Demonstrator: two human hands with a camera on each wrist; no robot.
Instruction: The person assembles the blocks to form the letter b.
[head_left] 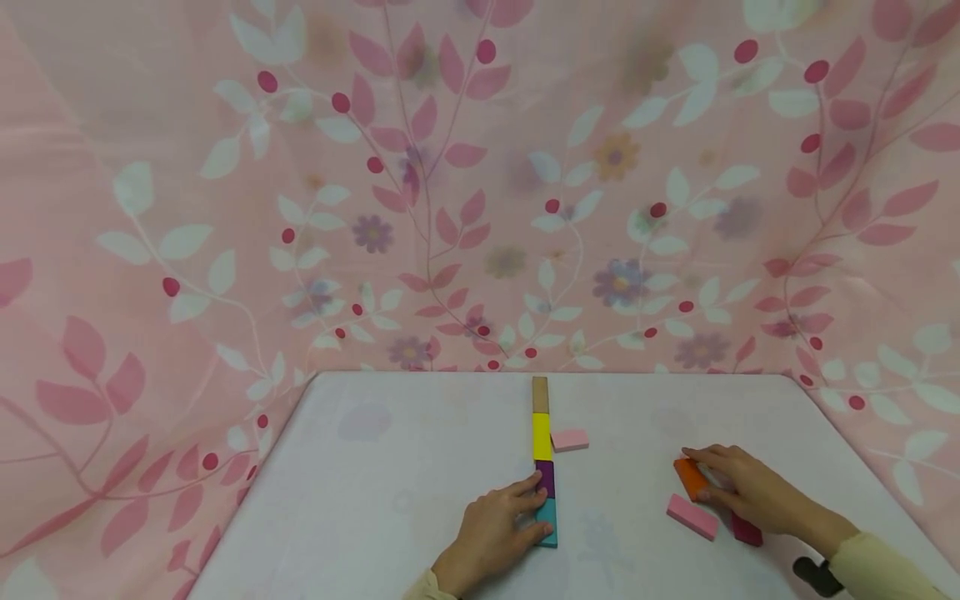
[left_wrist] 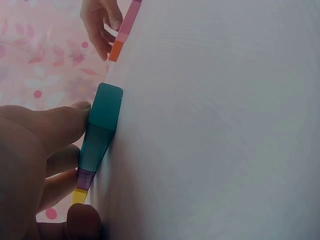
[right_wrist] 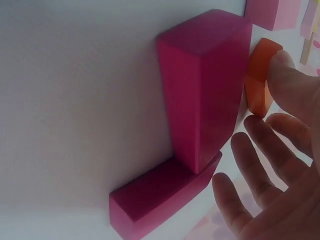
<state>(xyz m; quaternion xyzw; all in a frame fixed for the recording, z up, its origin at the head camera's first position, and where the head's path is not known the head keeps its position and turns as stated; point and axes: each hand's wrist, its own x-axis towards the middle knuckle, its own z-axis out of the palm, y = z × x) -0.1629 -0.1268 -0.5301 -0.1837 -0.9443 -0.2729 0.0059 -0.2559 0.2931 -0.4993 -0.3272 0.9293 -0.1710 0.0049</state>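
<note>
A row of wooden blocks runs away from me: teal [head_left: 547, 521] nearest, then purple [head_left: 547, 482], yellow [head_left: 542, 437] and tan [head_left: 540, 395]. My left hand [head_left: 491, 529] rests on the row's near end, thumb at the teal block and fingertips on the purple one. To the right, my right hand [head_left: 757, 492] pinches an orange block [head_left: 690, 479] between thumb and forefinger. Beneath that palm lie two magenta blocks, partly hidden from the head camera; in the right wrist view one magenta block [right_wrist: 207, 85] overlaps the other magenta block [right_wrist: 160, 192].
One light pink block [head_left: 570, 440] lies beside the yellow block. Another pink block [head_left: 692, 517] is just nearer than the orange one. A black object [head_left: 817, 575] shows by the right sleeve. The white table [head_left: 360, 475] ends at a pink floral cloth [head_left: 480, 183].
</note>
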